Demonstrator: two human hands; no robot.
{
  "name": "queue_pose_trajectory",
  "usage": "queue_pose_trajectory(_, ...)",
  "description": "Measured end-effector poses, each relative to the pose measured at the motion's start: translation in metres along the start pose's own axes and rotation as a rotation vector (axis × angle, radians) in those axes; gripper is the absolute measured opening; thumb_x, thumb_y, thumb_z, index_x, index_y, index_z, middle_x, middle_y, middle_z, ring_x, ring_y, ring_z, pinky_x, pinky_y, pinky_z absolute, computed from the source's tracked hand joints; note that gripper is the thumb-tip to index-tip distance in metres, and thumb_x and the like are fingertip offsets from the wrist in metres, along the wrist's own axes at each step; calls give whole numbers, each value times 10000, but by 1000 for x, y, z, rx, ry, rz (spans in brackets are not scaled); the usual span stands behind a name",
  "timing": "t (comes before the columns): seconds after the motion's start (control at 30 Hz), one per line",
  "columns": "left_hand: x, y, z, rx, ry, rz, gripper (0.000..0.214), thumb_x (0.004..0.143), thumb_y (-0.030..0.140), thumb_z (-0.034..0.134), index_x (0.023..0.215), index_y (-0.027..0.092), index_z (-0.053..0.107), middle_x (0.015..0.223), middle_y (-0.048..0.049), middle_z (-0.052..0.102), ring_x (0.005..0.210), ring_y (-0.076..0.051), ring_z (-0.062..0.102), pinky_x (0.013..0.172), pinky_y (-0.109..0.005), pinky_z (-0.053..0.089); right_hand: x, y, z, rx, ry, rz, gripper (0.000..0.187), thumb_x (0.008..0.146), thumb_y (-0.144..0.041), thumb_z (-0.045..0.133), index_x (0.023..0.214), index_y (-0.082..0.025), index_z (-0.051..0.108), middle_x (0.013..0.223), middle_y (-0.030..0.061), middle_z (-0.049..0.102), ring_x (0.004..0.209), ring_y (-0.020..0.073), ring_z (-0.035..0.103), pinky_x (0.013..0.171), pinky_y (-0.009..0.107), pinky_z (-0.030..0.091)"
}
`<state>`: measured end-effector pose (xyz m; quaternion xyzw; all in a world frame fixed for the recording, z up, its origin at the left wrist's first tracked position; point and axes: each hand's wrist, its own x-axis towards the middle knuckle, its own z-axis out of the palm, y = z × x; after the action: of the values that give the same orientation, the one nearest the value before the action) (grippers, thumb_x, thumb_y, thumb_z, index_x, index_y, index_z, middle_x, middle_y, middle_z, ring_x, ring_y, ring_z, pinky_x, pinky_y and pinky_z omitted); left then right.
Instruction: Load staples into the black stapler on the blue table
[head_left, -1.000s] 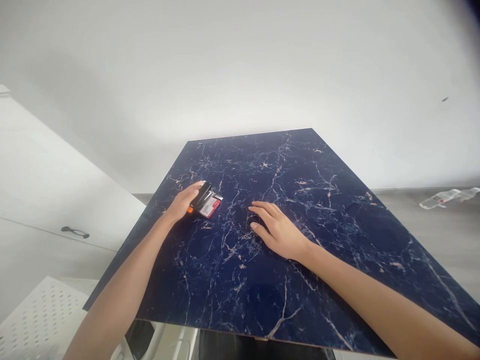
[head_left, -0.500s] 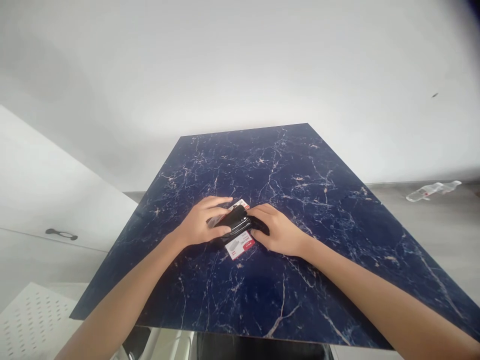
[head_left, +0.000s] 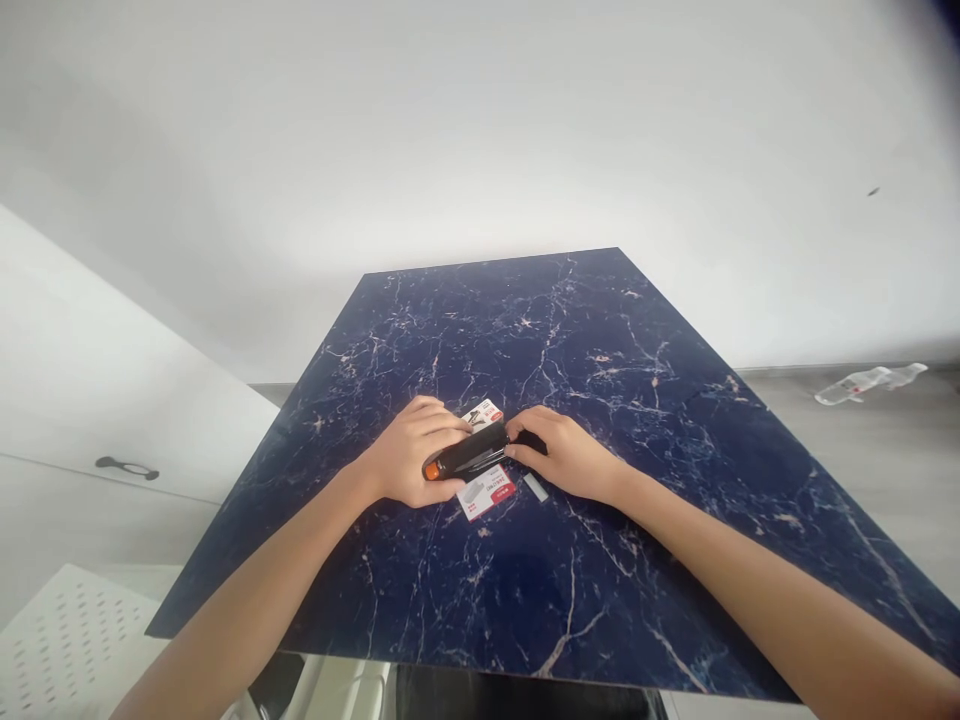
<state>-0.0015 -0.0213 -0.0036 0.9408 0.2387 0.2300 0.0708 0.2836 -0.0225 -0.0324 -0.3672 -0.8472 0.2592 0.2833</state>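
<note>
Right now I have my left hand [head_left: 409, 462] with its fingers closed around a black stapler [head_left: 466, 455] with an orange end, just below the middle of the frame on the dark blue marbled tabletop [head_left: 570, 580]. My right hand [head_left: 568, 458] pinches the stapler's other end. A red-and-white staple box [head_left: 486, 492] lies just beneath, a second box [head_left: 483, 412] just above, and a small strip of staples [head_left: 535, 487] sits beside my right hand.

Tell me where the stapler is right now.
In the head view the black stapler sits mid-table on the dark blue marble table, gripped by the left hand, the right hand touching its other end, small red-and-white boxes beside it.
</note>
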Motion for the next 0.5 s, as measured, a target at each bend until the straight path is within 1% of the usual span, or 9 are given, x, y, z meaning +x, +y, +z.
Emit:
queue_pose_trajectory(0.07, 0, 1, 2, 26, 18, -8, 408, 816, 378, 684, 1190, 215, 697, 1146, -99, 756, 1033, -282, 693, 1039, -504, 474, 0, 0, -2, 2, -10, -19, 201, 988, -276, 619, 1184, -253, 657, 1128, 67, 726, 1054, 245, 662, 907, 424, 557)
queue_pose_trajectory(0.1, 0, 1, 3, 37, 34, -9, 390, 820, 355, 677, 1184, 218, 700, 1131, -94, 760, 1025, -275, 697, 1025, -494, 487, 0, -1, -2, -3, -13, -32, 219, 981, -268, 626, 1198, -252, 659, 1135, 72, 727, 1066, 250, 663, 914, 429, 559)
queue_pose_trajectory(0.23, -2, -4, 10, 96, 105, 4, 358, 816, 325, 685, 1161, 233, 707, 1087, -69, 774, 976, -253, 714, 955, -458, 529, 1, -1, -1, -33, 9, -44, 110, 950, -250, 672, 1055, -229, 698, 1057, 72, 735, 1017, 248, 675, 895, 420, 568)
queue_pose_trajectory(0.37, -4, -10, 12, 147, 152, 37, 297, 819, 331, 700, 1102, 243, 707, 1048, -47, 785, 923, -234, 726, 916, -438, 543, 0, 2, -4, -48, 11, -50, 113, 945, -256, 683, 1053, -232, 705, 1050, 66, 738, 1006, 244, 677, 885, 414, 569)
queue_pose_trajectory(0.5, -4, -14, 11, 185, 200, 50, 268, 813, 348, 722, 1052, 229, 701, 996, -44, 791, 870, -231, 728, 925, -458, 529, -1, 14, -21, -108, -12, -59, 132, 959, -288, 656, 1073, -252, 713, 1084, 55, 743, 1019, 253, 681, 914, 434, 554)
